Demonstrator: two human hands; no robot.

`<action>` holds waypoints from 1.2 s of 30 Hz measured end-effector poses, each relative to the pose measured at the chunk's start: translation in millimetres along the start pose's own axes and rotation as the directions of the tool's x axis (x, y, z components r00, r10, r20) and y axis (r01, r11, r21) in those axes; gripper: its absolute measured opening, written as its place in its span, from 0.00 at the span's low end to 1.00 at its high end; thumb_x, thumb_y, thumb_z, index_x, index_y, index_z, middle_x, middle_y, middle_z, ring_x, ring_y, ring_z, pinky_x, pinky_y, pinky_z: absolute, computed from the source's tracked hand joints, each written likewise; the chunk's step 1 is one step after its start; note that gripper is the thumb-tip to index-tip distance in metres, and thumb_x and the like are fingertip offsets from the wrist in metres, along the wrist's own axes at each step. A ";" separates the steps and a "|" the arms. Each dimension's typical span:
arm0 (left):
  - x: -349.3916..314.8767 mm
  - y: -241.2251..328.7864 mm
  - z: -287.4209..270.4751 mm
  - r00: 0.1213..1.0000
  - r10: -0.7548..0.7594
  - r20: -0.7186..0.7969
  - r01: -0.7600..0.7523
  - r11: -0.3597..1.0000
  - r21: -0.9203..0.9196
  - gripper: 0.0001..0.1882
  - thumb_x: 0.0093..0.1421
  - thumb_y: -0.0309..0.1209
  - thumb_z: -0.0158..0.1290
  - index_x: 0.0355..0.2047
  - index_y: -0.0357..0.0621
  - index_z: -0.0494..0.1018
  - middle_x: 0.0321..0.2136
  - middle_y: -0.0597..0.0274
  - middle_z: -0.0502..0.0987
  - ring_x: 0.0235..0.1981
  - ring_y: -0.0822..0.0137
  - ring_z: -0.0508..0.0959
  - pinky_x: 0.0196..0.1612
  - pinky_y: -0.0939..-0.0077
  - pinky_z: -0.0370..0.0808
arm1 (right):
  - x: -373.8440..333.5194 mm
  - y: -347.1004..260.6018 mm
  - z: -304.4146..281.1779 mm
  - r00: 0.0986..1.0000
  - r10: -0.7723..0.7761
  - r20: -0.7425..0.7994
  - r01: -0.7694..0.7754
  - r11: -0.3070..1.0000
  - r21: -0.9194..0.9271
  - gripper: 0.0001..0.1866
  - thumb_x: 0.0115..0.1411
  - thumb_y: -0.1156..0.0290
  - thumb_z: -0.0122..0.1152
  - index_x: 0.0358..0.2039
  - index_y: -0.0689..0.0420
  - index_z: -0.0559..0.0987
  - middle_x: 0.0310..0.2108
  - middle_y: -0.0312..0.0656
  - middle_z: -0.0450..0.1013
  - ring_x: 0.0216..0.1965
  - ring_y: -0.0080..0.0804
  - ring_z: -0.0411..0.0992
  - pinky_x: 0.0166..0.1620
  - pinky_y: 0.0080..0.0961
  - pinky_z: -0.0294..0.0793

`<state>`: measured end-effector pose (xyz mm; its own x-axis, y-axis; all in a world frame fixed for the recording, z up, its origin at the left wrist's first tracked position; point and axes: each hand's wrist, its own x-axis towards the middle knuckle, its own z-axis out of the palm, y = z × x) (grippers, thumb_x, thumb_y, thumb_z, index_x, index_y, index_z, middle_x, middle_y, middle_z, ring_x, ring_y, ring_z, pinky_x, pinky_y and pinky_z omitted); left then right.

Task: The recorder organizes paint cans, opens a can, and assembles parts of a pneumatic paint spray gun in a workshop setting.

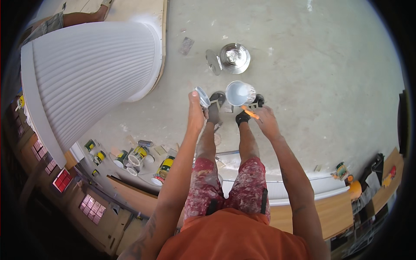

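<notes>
In front of my feet stands a white bucket [240,93], its inside coated pale blue-white. My left hand [196,106], raised to the left of the bucket, is closed on a round, pale lid-like disc [202,97] tilted on edge. Beside the bucket's near right side, my right hand [266,119] grips an orange-handled tool [251,113]. The tool's head is not clear, so its kind cannot be told. Paint spatters cover my red shorts [203,182].
Beyond the bucket is a shiny metal container [235,58] with its lid hinged open. A grey flat block [186,45] lies on the floor. To the left rises a curved white ribbed structure [95,65], with another person's leg [82,18] behind. Several paint cans [138,155] stand lower left.
</notes>
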<state>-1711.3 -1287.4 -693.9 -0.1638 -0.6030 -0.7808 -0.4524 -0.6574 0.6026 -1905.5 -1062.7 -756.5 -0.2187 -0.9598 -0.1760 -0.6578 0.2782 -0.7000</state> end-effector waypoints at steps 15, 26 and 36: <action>46.0 -3.9 39.1 0.986 -0.086 0.145 0.084 0.996 0.020 0.38 0.66 0.60 0.42 0.64 0.44 0.56 0.30 0.61 0.69 0.20 0.74 0.70 0.23 0.78 0.70 | 0.1 3.3 -23.0 0.982 0.119 -0.144 -0.096 0.983 0.154 0.19 0.54 0.70 0.68 0.46 0.59 0.76 0.46 0.46 0.76 0.49 0.48 0.73 0.50 0.40 0.74; 28.9 -65.3 13.7 0.980 -0.144 0.138 0.145 0.989 0.009 0.35 0.67 0.60 0.41 0.63 0.49 0.56 0.33 0.62 0.69 0.25 0.71 0.73 0.29 0.72 0.73 | 24.1 4.7 -84.0 0.783 0.596 -0.176 -0.568 0.801 0.188 0.16 0.59 0.63 0.66 0.40 0.63 0.77 0.34 0.54 0.76 0.35 0.53 0.76 0.38 0.38 0.74; -8.1 -108.3 -3.3 0.946 -0.316 0.071 0.311 0.947 0.075 0.34 0.67 0.59 0.42 0.62 0.48 0.60 0.27 0.63 0.71 0.19 0.75 0.71 0.26 0.77 0.74 | 38.9 149.7 -117.5 0.653 0.713 0.256 -0.513 0.665 -0.542 0.11 0.53 0.69 0.61 0.33 0.63 0.81 0.32 0.56 0.79 0.37 0.53 0.78 0.41 0.43 0.78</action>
<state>-1658.1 -1212.9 -752.3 -0.0739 -0.3306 -0.9409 -0.5452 -0.7766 0.3157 -2097.1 -1054.0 -786.8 -0.4271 -0.4378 -0.7911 -0.7161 0.6980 0.0003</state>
